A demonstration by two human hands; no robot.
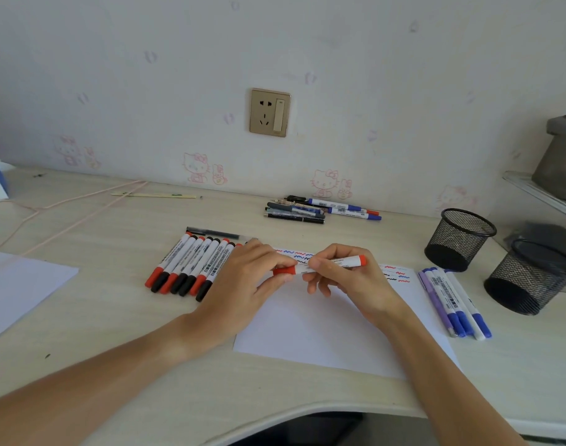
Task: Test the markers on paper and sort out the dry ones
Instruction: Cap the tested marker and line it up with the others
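Note:
I hold a red marker (346, 262) level above the white test paper (323, 329). My right hand (342, 278) grips its white barrel. My left hand (252, 278) pinches the red cap (283, 270) at the marker's left end. Red, blue and black squiggles (399, 274) run along the paper's far edge. Left of the paper lies a row of several red and black markers (186, 267). Several blue and purple markers (452, 304) lie at the paper's right edge.
Two black mesh pen cups (458, 239) (529, 278) stand at the right. A pile of pens and markers (320, 209) lies by the wall. Another white sheet (18, 284) sits at the far left, with a pink cable (66, 207) behind it.

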